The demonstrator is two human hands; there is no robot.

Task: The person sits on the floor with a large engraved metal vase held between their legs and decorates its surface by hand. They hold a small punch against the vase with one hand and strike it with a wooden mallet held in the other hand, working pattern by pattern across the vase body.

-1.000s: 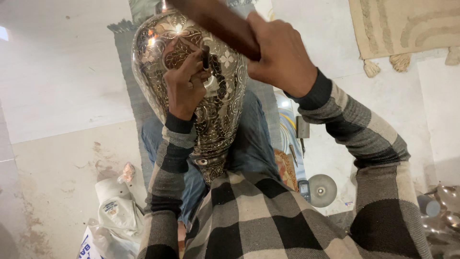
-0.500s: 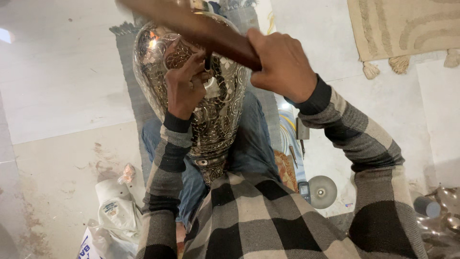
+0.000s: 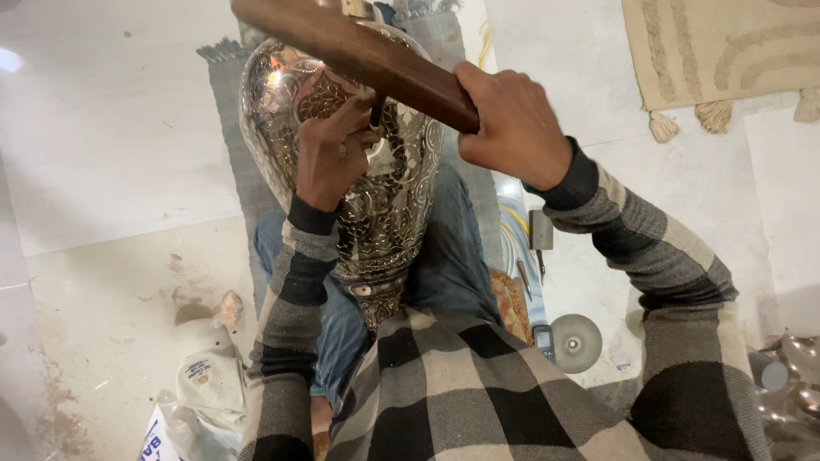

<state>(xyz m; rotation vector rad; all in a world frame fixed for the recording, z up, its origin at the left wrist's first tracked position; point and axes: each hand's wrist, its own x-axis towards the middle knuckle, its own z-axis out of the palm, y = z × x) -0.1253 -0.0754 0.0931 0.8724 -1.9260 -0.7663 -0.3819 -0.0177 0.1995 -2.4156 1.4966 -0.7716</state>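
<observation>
My right hand [image 3: 512, 128] stays clamped around the wooden mallet [image 3: 359, 51], now swung lower toward eleven o'clock, over the chisel [image 3: 376, 111] pinched in my left hand [image 3: 329, 158] against the engraved metal vase [image 3: 384, 205] in my lap: another strike landing.

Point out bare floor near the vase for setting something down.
Free: pale floor left of the vase and grey mat; white strip between the right hand and tasselled rug. Crowded: bags lower left, round disc and tools lower right.

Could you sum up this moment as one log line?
left hand: holds small tool against engraved metal vase | right hand: grips wooden mallet | vase on lap
</observation>
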